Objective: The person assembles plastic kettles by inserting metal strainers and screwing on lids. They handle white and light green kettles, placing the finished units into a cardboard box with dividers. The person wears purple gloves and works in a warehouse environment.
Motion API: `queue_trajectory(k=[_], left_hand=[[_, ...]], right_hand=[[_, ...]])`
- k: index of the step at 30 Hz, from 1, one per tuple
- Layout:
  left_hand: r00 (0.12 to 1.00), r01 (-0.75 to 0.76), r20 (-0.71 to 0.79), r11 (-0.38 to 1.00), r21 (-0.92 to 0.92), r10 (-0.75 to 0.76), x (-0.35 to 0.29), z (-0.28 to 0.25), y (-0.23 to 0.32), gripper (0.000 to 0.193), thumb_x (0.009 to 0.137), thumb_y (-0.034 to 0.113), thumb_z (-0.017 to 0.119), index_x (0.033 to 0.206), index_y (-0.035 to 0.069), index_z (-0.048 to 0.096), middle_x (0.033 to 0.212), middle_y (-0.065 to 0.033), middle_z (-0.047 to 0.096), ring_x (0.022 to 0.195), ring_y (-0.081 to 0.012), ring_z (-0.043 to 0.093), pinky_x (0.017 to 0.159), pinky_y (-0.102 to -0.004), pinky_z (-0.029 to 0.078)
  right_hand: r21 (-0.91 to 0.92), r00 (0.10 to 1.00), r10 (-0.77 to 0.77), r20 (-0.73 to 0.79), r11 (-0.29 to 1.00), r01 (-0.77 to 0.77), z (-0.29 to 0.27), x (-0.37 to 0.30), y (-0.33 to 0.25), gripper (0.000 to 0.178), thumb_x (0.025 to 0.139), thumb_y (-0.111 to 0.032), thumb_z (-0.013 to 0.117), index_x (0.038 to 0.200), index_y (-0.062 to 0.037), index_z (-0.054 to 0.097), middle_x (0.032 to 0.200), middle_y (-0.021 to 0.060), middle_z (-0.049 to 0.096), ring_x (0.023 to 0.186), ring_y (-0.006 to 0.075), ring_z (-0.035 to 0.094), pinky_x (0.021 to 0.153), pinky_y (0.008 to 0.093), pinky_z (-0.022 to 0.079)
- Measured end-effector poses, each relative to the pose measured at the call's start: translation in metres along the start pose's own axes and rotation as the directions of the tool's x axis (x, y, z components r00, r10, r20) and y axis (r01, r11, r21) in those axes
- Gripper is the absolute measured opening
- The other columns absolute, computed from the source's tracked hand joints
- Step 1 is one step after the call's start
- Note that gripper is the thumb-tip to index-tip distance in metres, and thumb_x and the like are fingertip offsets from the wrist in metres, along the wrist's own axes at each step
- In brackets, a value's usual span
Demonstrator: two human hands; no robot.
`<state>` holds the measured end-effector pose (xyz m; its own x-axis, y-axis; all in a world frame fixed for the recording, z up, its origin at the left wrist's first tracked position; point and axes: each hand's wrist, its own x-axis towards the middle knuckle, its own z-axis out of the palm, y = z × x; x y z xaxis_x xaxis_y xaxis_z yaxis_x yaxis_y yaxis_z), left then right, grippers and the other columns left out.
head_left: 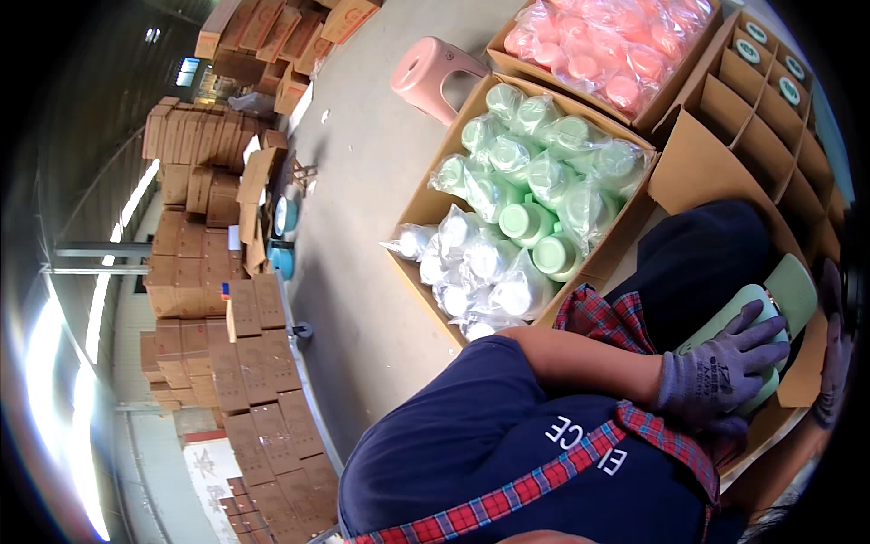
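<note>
My left hand (720, 367), in a grey-purple work glove, is wrapped over a pale green tumbler (716, 322) close to my body. Against it lies a flat, darker green piece (793, 295), with a thin gold-coloured band where they meet. My right hand (832, 358), gloved the same way, is at the far right rim of the view, fingers stretched out beside the divided carton (757, 154). Part of that hand is cut off by the dark edge, and nothing shows in it. Several round lids (748, 51) stand in the carton's far compartments.
An open carton (419, 272) in front holds bagged green and white cups. Behind it another carton (652, 109) is filled with bagged pink cups. A pink plastic stool (426, 77) stands on the grey floor. Stacked brown boxes (263, 349) line the left side.
</note>
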<state>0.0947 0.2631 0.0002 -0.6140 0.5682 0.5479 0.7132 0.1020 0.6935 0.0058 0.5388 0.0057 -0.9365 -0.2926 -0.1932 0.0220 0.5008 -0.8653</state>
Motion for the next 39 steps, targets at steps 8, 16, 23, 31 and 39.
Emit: queue_trajectory(k=[8, 16, 23, 31, 39], left_hand=[[1.000, 0.030, -0.001, 0.995, 0.099, -0.030, 0.005, 0.002, -0.017, 0.062, 0.066, 0.048, 0.079, 0.102, -0.002, 0.072, 0.137, -0.0268, 0.051, 0.143, -0.0506, 0.033, 0.116, -0.0736, 0.014], [0.998, -0.053, -0.041, 0.992, -0.114, 0.049, -0.018, 0.000, -0.045, 0.056, 0.070, 0.053, 0.075, 0.091, 0.001, 0.070, 0.142, -0.0308, 0.048, 0.143, -0.0542, 0.031, 0.117, -0.0732, 0.014], [0.998, -0.030, -0.058, 0.986, -0.162, 0.021, -0.036, -0.079, -0.074, 0.042, 0.085, 0.039, 0.072, 0.110, 0.006, 0.070, 0.138, -0.0291, 0.051, 0.133, -0.0532, 0.044, 0.114, -0.0689, 0.026], [-0.033, 0.848, -0.853, -0.466, 0.252, -0.521, -0.317, -0.282, -0.220, 0.062, 0.087, 0.044, 0.072, 0.133, 0.005, 0.058, 0.120, -0.0196, 0.065, 0.114, -0.0392, 0.062, 0.103, -0.0486, 0.047], [0.518, 0.795, -0.366, 0.593, -0.129, -0.773, -0.070, -0.334, -0.085, 0.015, 0.090, 0.013, 0.071, 0.092, -0.002, 0.070, 0.078, -0.0033, 0.067, 0.069, -0.0099, 0.059, 0.062, -0.0264, 0.048]], right_hand=[[-0.732, 0.962, -0.193, -0.191, 0.681, -0.009, 0.060, 0.047, -0.038, 0.046, 0.092, -0.024, 0.067, 0.131, -0.0017, 0.059, 0.124, 0.0182, 0.061, 0.121, 0.0310, 0.057, 0.104, 0.0368, 0.044], [0.127, 0.985, -0.090, 0.150, 0.989, 0.071, 0.031, 0.047, 0.005, 0.055, 0.104, -0.032, 0.048, 0.147, 0.0023, 0.047, 0.149, 0.0159, 0.053, 0.138, 0.0236, 0.049, 0.117, 0.0337, 0.034], [-0.221, 0.967, 0.108, -0.232, 0.962, -0.160, 0.056, 0.046, -0.032, 0.048, 0.103, -0.030, 0.057, 0.141, -0.0003, 0.056, 0.139, 0.0163, 0.061, 0.128, 0.0249, 0.057, 0.110, 0.0344, 0.041], [-0.141, 0.876, 0.115, -0.468, 0.969, -0.203, 0.015, -0.043, 0.058, 0.048, 0.113, -0.027, 0.029, 0.156, -0.0053, 0.036, 0.159, 0.0103, 0.041, 0.148, 0.0207, 0.037, 0.126, 0.0342, 0.027], [-0.220, 0.809, -0.170, -0.562, 0.974, 0.052, 0.026, -0.020, -0.047, 0.045, 0.103, -0.018, 0.051, 0.146, -0.0038, 0.050, 0.142, 0.0122, 0.056, 0.122, 0.0197, 0.056, 0.105, 0.0320, 0.044]])
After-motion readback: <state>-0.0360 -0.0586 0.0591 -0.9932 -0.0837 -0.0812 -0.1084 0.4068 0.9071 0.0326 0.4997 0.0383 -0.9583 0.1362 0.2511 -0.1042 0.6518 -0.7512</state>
